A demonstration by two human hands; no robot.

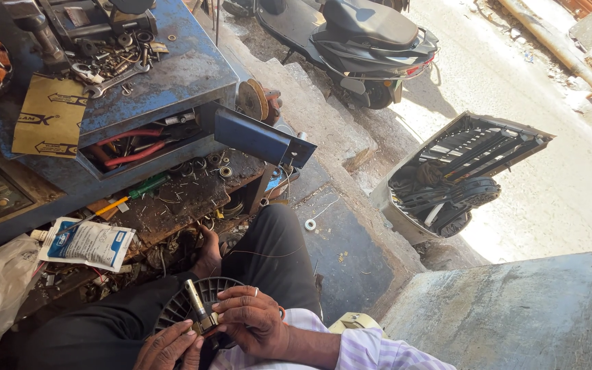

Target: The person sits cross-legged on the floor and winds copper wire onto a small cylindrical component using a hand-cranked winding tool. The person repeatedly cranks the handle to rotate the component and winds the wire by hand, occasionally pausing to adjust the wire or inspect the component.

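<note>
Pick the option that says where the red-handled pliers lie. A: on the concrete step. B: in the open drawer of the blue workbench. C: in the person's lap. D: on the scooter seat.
B: the red-handled pliers lie among other tools inside the open drawer of the blue workbench, up and to the left of the person's hands, which hold a black finned wheel with a shaft.

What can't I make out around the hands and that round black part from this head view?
- Left hand: cut off by the bottom edge.
- Round black finned part: lower half hidden by both hands.
- Metal shaft: base covered by the right hand, so the grip point is unclear.
- Open drawer: red-handled pliers show; deeper tools are shadowed.
</note>
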